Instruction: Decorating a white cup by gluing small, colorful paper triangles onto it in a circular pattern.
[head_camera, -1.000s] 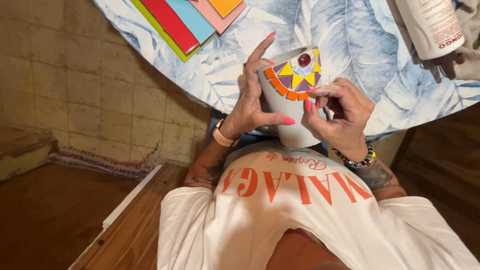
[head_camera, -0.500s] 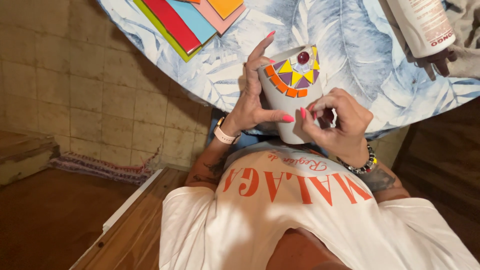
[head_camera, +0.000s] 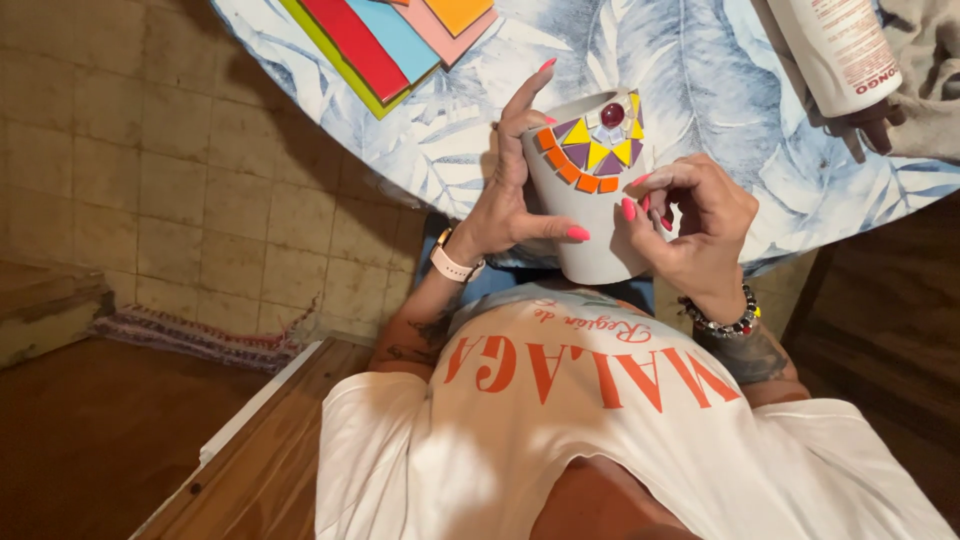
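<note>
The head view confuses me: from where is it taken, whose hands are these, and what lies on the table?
The camera sits on the person's head and looks down past the white shirt at the two bare hands. The left hand holds a pale grey pot bearing coloured mosaic tiles and a red bead. The right hand has its fingers against the pot's side. On the leaf-patterned table lie coloured sheets and a white bottle.

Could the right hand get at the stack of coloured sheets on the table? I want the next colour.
Probably not directly: the right hand is at the grey mosaic pot, and the stack of coloured sheets lies beyond the left hand.
</note>
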